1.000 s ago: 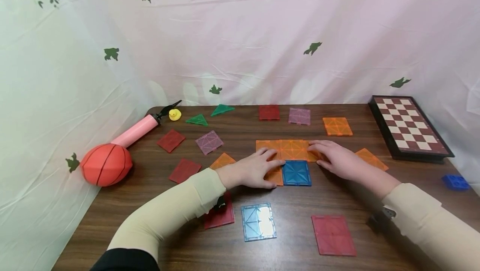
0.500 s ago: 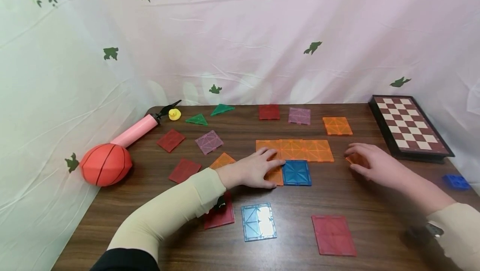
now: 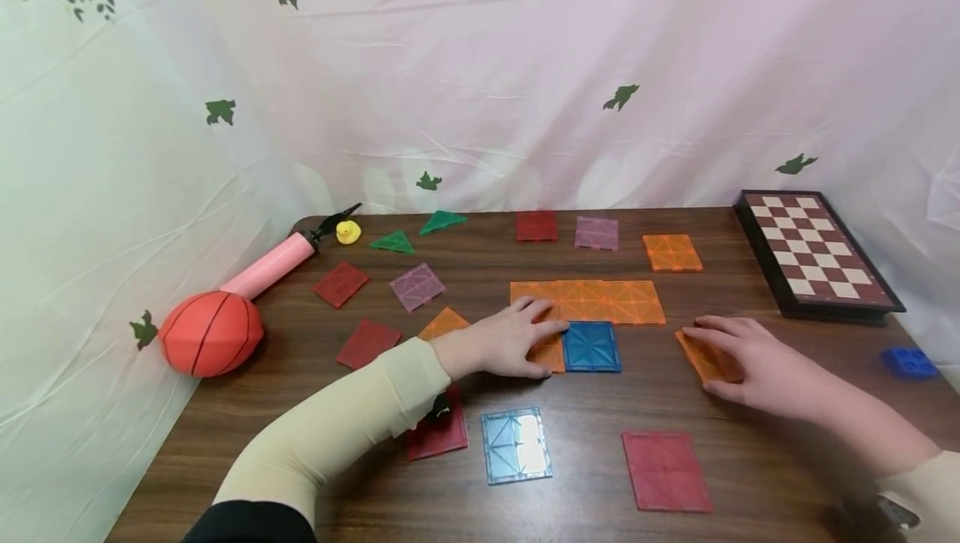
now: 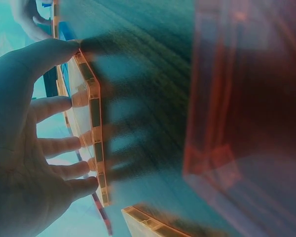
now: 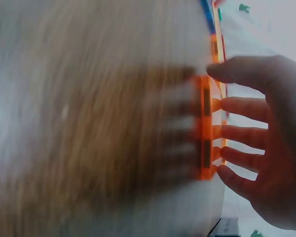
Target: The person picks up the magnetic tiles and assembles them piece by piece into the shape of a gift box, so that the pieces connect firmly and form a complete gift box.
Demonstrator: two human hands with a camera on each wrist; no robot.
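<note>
One orange tile under right hand

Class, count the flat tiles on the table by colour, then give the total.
Orange tiles: 7
Red tiles: 5
Blue tiles: 2
Purple tiles: 2
Green tiles: 2
Total: 18

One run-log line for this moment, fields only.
left hand: pressing orange square tile beside blue square tile | right hand: fingers on loose orange tile | surface: wooden table
</note>
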